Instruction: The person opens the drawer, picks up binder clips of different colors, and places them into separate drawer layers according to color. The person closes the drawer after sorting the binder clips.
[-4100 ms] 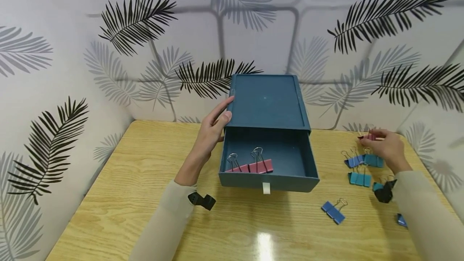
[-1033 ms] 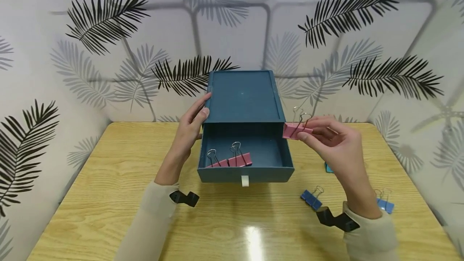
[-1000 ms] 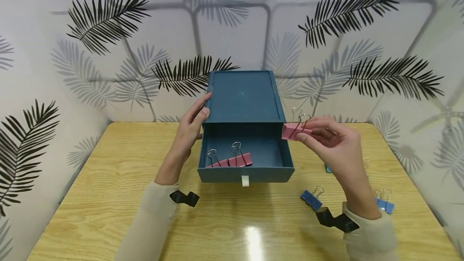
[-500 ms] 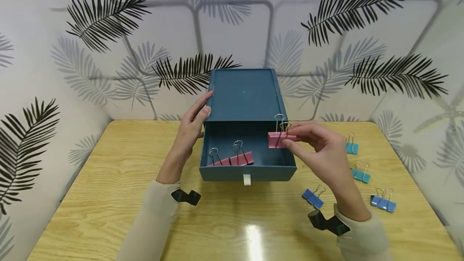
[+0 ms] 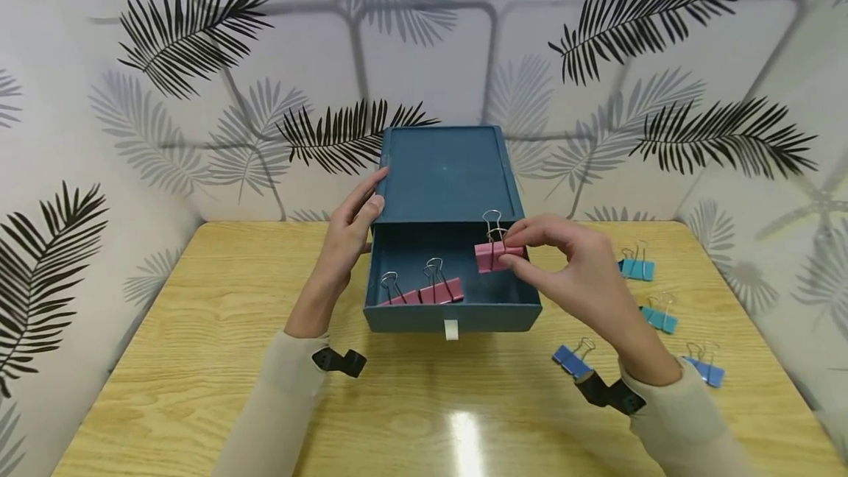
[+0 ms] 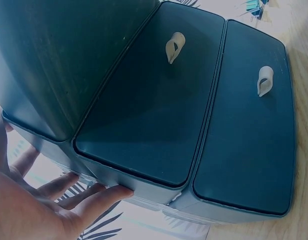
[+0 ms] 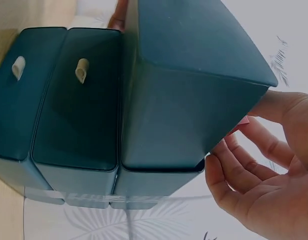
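Cabinet [image 5: 450,175], blue-green, stands centrally at the back edge of the tabletop [image 5: 199,344], before a leaf-patterned wall [image 5: 427,57]. Its top drawer [image 5: 411,319] is pulled out; the left wrist view shows two closed drawers [image 6: 154,110] below. Obstructions noted: the top drawer's front wall hides the lower parts of the clips lying inside, and the right wrist and sleeve [image 5: 682,414] partly cover clips toward the tabletop's right edge.

I count three pink clips: a pair [image 5: 442,291] in the drawer's front left corner, and one held pink clip [image 5: 486,259] at its right side. I cannot tell whether that one is below the rim. Two teal clips [image 5: 639,269] lie toward the tabletop's back right corner, two blue clips [image 5: 571,361] farther forward.

Right hand [image 5: 576,260]: thumb and fingers pinch the held pink clip. Left hand [image 5: 347,238]: fingers extended, resting against the cabinet's left side.
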Demonstrator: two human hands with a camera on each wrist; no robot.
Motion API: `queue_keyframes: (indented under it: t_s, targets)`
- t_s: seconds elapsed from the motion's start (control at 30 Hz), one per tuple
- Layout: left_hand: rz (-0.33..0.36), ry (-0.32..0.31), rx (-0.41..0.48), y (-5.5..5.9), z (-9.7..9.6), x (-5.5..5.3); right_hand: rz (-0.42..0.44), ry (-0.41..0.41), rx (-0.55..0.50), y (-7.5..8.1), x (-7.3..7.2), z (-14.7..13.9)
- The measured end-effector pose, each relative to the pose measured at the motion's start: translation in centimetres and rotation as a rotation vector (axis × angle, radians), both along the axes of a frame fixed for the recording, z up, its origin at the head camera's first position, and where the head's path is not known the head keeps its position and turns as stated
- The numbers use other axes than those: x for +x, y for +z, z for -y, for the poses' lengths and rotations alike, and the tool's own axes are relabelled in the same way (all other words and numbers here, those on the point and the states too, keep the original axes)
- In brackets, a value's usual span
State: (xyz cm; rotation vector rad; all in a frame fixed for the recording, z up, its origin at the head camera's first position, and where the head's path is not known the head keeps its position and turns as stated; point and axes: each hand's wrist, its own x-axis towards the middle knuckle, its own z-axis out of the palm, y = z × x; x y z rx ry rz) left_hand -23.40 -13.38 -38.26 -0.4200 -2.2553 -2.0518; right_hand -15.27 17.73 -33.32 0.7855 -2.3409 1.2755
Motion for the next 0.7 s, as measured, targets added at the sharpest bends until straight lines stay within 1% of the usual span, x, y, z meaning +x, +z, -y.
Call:
queue_keyframes:
  t_s: [0.1,0.27,0.53,0.7]
  targets:
    - [-0.004,-0.010,0.011,0.0,0.0,0.0,-0.018,-0.017,0.090,0.2,-0.1,0.2]
    - [-0.005,-0.010,0.016,0.0,0.0,0.0,-0.010,-0.015,0.198,0.4,-0.2,0.4]
    - [-0.007,-0.012,0.018,-0.1,0.1,0.1,-0.022,0.006,0.298,0.6,-0.9,1.3]
    - [-0.012,-0.005,0.008,-0.2,0.0,0.1,0.006,-0.001,0.360,0.6,-1.1,1.9]
